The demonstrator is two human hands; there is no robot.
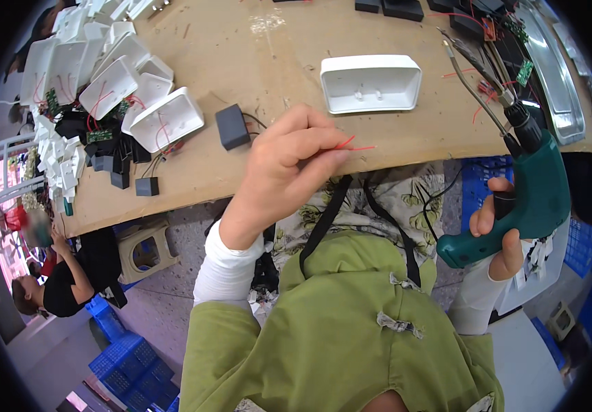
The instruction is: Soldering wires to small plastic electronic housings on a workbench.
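Observation:
My left hand (285,161) is over the table's near edge, thumb and fingers pinched on short red wires (362,148) whose ends stick out to the right. Close to its knuckles lies a small black box (232,126), with a dark lead running behind the hand. My right hand (495,220) is wrapped round the handle of a green soldering gun (543,185), held upright at the right. The gun's metal tip and thin feed tube (471,86) point up over the table. Beyond my left fingers, an open white plastic housing (371,84) rests on its side.
White housings (165,120) with red wires, green boards and black boxes are piled at the table's left. A metal tray (550,75) and more parts lie at the right. A black cord (440,199) hangs from the gun. Another person (69,275) is at far left.

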